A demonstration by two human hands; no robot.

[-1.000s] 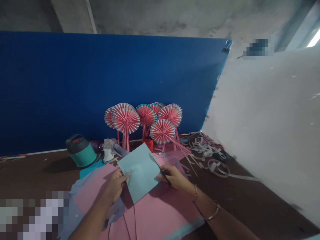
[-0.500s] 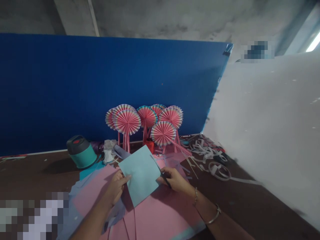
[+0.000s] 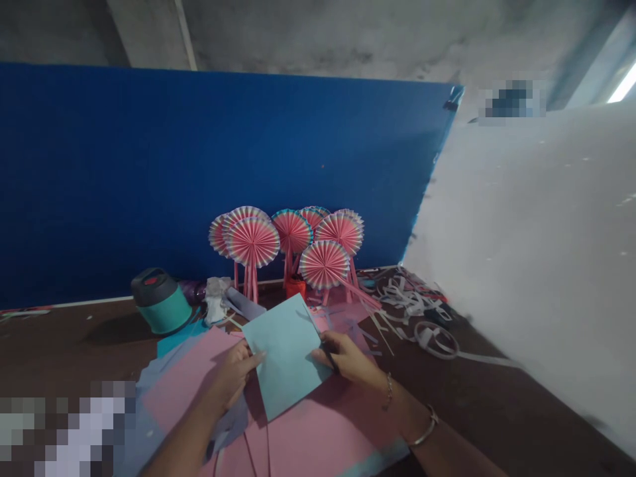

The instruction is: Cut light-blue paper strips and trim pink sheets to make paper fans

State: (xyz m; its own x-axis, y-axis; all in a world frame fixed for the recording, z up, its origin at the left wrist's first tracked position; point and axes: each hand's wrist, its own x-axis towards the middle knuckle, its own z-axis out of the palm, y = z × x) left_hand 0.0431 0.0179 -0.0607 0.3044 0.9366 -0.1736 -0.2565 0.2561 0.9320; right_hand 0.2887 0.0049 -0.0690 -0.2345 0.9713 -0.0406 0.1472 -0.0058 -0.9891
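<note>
Before a blue board [image 3: 223,146], the left hand [image 3: 233,376] pinches pale paper [image 3: 289,361] and the right hand [image 3: 354,358] grips scissors [image 3: 330,356].

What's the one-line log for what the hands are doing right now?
left hand: gripping light-blue paper | right hand: holding dark-handled scissors at paper's right edge | behind: pink pleated paper fans, blue panel

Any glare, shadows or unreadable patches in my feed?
Head view, lighting: dim, with a bright strip at upper right; head view, shadows: one left of the teal container, another on the pink paper by the light-blue sheet; head view, clarity: pixel blocks mask patches lower left and upper right, and the dark tool in the right hand lacks clear detail.
</note>
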